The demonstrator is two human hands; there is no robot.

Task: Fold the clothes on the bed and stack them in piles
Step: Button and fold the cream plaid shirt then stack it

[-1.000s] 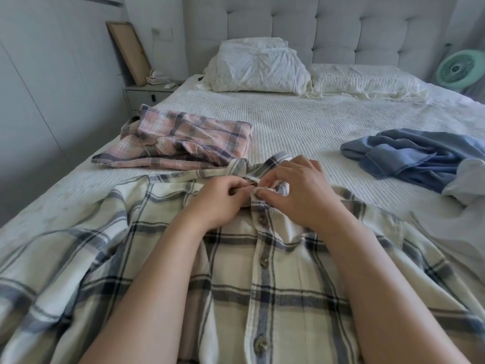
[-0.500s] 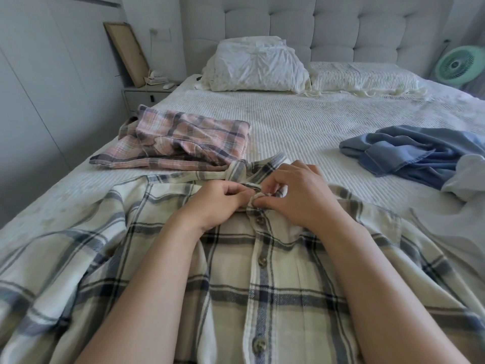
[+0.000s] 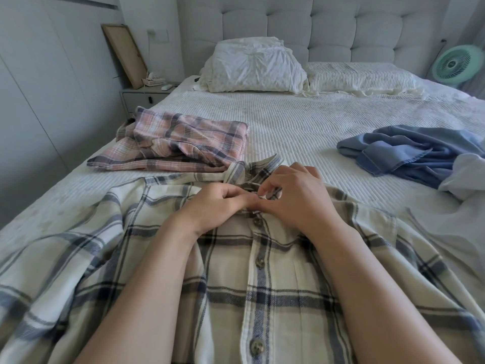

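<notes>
A cream plaid shirt lies spread front-up on the bed, its buttoned placket running toward me. My left hand and my right hand meet at the collar, each pinching the fabric at the top button with curled fingers. A folded pink plaid shirt sits just beyond the collar on the left. A crumpled blue garment lies at the right, with a pale white garment beside it.
Two pillows rest against the tufted headboard. A nightstand with a leaning frame stands at the left, next to a white wall. A green fan stands at the far right.
Both hands stay at the collar; the fingers have shifted slightly around the top button. The shirt has not moved.
</notes>
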